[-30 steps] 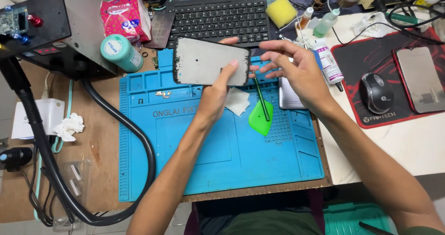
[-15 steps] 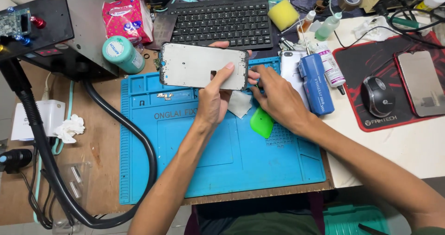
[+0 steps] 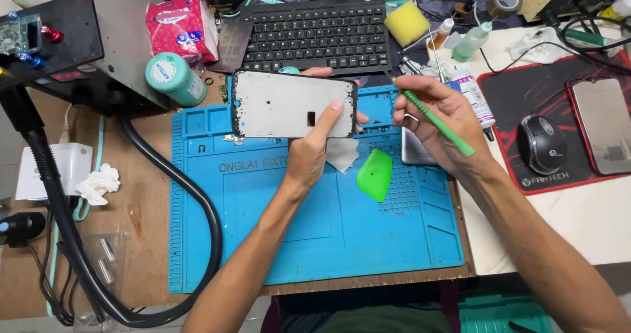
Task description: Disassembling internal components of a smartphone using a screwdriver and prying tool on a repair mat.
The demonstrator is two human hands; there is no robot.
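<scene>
My left hand point(image 3: 314, 150) holds a phone frame point(image 3: 282, 104), a flat grey panel with a dark rim, level above the far edge of the blue work mat point(image 3: 315, 234). The thumb lies on its face near a small square opening. My right hand point(image 3: 439, 119) is to the right of the frame and grips a thin green stick tool point(image 3: 442, 124), its tip pointing up-left toward the frame's right end. A green triangular pick point(image 3: 374, 173) and a small white wipe point(image 3: 342, 154) lie on the mat below the hands.
A black keyboard point(image 3: 309, 34) sits behind the mat, with a pink tissue pack point(image 3: 184, 27) and a teal-capped can point(image 3: 172, 77) to its left. A thick black hose point(image 3: 164, 195) curves along the mat's left. At right are small bottles point(image 3: 470, 41), a mouse point(image 3: 542, 142) and a phone point(image 3: 605, 126) on a red-edged pad.
My right hand has put down the blue cylinder it was near and now holds the green stick tool, raised beside the frame. The left hand has kept the frame nearly still.
</scene>
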